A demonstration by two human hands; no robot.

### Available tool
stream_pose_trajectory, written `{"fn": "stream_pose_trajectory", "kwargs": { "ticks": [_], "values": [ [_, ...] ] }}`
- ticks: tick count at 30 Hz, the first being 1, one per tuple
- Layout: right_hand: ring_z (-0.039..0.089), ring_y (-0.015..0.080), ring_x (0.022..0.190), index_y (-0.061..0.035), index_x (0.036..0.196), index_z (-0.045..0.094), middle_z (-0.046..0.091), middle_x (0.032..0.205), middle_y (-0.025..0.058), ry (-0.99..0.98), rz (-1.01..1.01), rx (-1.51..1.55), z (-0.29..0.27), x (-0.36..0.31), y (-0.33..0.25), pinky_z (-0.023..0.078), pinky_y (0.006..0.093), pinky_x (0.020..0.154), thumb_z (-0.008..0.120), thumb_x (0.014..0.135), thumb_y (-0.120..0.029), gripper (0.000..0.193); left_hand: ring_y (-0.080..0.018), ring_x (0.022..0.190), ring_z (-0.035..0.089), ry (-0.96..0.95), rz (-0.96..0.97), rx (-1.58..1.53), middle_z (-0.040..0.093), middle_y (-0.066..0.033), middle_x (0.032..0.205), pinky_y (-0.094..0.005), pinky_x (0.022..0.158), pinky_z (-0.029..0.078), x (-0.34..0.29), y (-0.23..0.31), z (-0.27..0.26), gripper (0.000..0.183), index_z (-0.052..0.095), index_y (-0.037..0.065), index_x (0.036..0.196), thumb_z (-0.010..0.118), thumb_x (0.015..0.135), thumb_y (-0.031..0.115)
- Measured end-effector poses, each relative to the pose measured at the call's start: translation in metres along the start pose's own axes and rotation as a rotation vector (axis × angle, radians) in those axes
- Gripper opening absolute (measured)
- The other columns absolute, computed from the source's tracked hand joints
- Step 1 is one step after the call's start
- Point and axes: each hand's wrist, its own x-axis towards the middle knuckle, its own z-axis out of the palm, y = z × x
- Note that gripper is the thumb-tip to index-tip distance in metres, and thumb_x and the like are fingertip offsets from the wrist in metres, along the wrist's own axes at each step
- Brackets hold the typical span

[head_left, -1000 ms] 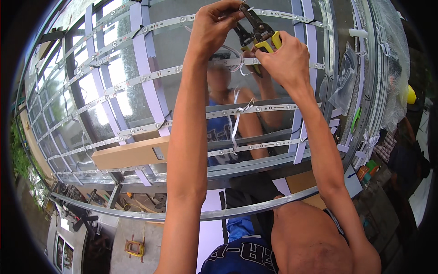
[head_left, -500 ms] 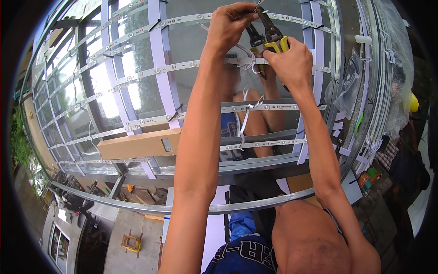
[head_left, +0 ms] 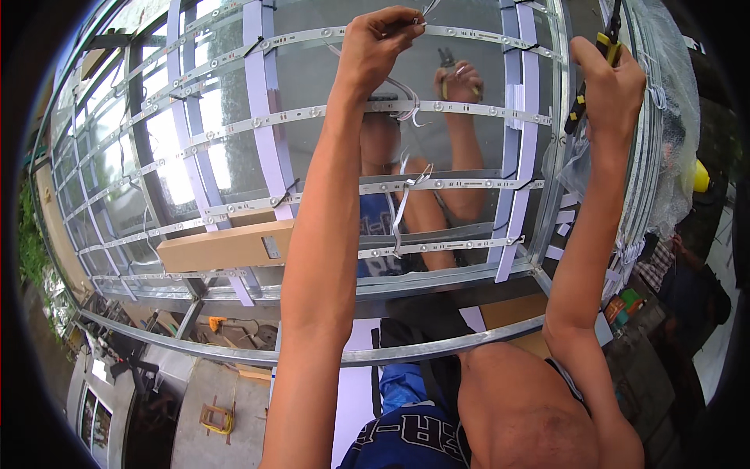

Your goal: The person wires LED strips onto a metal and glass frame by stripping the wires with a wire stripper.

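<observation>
My left hand [head_left: 379, 48] is raised at the top of the metal frame, its fingertips pinched on thin wires [head_left: 429, 8] beside the top LED strip [head_left: 469, 33]. Off to the right, over the frame's right rail, my right hand [head_left: 613, 98] grips pliers [head_left: 608, 48] with yellow and black handles, their dark jaws pointing up. Several white LED strips run across pale lilac slats over a shiny sheet [head_left: 312, 74]. Loose white leads [head_left: 403, 207] hang from the lower strips. My arms and the pliers show as a reflection in the sheet.
A long cardboard box [head_left: 219, 247] lies across the lower strips at left. Clear plastic wrap [head_left: 670, 148] and metal rails line the right side. A curved metal bar [head_left: 445, 352] crosses close to my body. Below left, a small wooden stool [head_left: 217, 418] stands on the floor.
My right hand has carried the pliers away from the wires, out to the right past the frame's rail. My left hand stays pinched at the wires. The whole view has shifted slightly.
</observation>
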Motion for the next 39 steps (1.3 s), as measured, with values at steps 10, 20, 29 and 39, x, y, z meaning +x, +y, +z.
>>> {"fn": "stream_pose_trajectory", "kwargs": {
  "ticks": [10,20,29,39],
  "values": [
    [0.04,0.0254,0.082,-0.0026,0.097,0.04,0.035,0.086,0.0107,0.574,-0.002,2.029,-0.211,0.05,0.118,0.035,0.05,0.091,0.057,0.077,-0.038,0.044,-0.0115,0.087,0.068,-0.017,0.007,0.001,0.071,-0.0074,0.099,-0.0236,0.079,0.062,0.001,0.002,-0.002,0.018,0.072,-0.006,0.109,0.074,0.092,0.0],
    [0.049,0.015,0.078,0.0079,0.114,0.053,0.047,0.082,0.0046,-0.506,0.425,1.375,-0.074,-0.001,0.036,0.04,0.0336,0.078,0.065,0.086,-0.019,0.041,-0.0087,0.068,0.065,0.044,0.069,0.238,0.072,-0.0039,0.077,-0.0235,0.063,0.052,-0.006,0.027,0.013,0.031,0.077,0.002,0.103,0.086,0.081,0.022],
    [0.074,0.0317,0.079,0.0088,0.1,0.068,0.073,0.086,0.0226,-0.499,0.121,-0.182,0.065,-0.016,-0.003,0.057,0.0387,0.076,0.077,0.07,-0.043,0.061,-0.0307,0.087,0.075,0.233,0.138,0.755,0.076,-0.0232,0.095,-0.038,0.08,0.057,0.022,0.051,0.035,0.042,0.077,-0.004,0.106,0.078,0.082,0.031],
    [0.07,0.02,0.08,0.0039,0.099,0.069,0.073,0.087,0.0137,-0.637,0.144,-0.11,0.082,-0.007,0.017,0.054,0.0311,0.075,0.071,0.076,-0.038,0.048,-0.0109,0.069,0.062,0.021,0.098,0.154,0.072,-0.0052,0.08,-0.0272,0.064,0.05,0.042,0.018,0.022,0.019,0.074,-0.006,0.1,0.071,0.091,0.011]
  ]
}}
